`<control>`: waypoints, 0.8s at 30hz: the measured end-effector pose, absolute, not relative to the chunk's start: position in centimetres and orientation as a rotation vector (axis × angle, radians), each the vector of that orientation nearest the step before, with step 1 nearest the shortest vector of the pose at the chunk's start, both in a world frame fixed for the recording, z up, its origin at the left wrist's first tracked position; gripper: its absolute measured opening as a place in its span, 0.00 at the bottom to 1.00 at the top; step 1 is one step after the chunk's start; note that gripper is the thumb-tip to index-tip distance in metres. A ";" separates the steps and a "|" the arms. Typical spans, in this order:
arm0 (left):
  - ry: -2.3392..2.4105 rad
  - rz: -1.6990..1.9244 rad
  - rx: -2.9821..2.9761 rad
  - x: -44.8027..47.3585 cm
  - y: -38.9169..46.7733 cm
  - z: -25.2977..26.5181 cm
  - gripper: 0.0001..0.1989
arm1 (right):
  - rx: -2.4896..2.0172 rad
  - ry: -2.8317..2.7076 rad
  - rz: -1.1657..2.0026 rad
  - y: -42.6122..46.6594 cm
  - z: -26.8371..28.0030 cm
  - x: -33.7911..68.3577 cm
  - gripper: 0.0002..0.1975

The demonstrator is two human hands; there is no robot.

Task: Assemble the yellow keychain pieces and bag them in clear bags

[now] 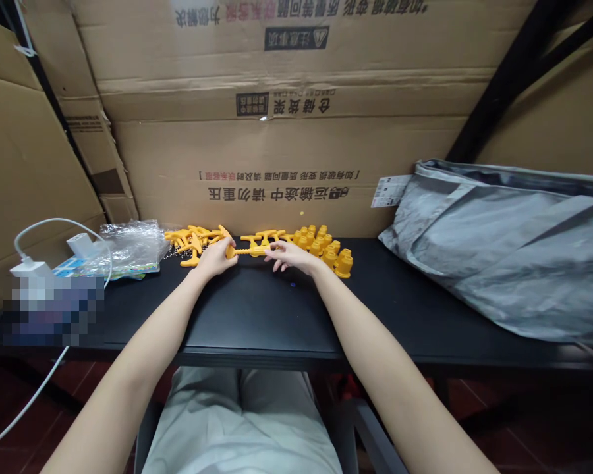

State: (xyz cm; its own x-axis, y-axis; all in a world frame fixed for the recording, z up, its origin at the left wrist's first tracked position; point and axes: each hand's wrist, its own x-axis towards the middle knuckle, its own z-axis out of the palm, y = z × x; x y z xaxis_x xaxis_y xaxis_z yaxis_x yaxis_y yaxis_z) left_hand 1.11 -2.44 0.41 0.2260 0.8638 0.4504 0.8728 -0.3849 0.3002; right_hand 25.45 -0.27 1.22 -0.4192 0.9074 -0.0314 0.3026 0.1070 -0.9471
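Note:
My left hand (217, 258) is closed around one end of a yellow plastic piece with a screw-like threaded shaft (242, 251). At its other, smoother end, the fingers of my right hand (292, 255) pinch the piece, the lower fingers hanging loosely. The piece lies level between both hands, just above the black table. Behind my left hand is a loose heap of yellow T-shaped handles (192, 238) with thin metal chains. More yellow T-shaped handles (264, 237) lie in a row beyond the held piece. Several yellow bell-shaped cups (343, 262) stand in rows right of my right hand.
The black table (261, 322) backs onto a cardboard wall (277, 148). Clear plastic bags (133, 243) lie at the left, near a white charger (32, 271) with a cable and a blurred-out object. A grey fabric bag (499, 257) fills the right side.

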 end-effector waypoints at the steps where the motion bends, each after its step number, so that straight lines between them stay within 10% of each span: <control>1: -1.735 -0.871 -2.453 1.1 -2.4 0.4 0.16 | -1.142 -1.810 1.318 -0.2 1.1 25.6 0.23; 24: -1.709 -0.916 -2.478 1.0 -2.3 0.1 0.20 | -1.104 -1.883 1.227 -0.3 1.3 25.4 0.16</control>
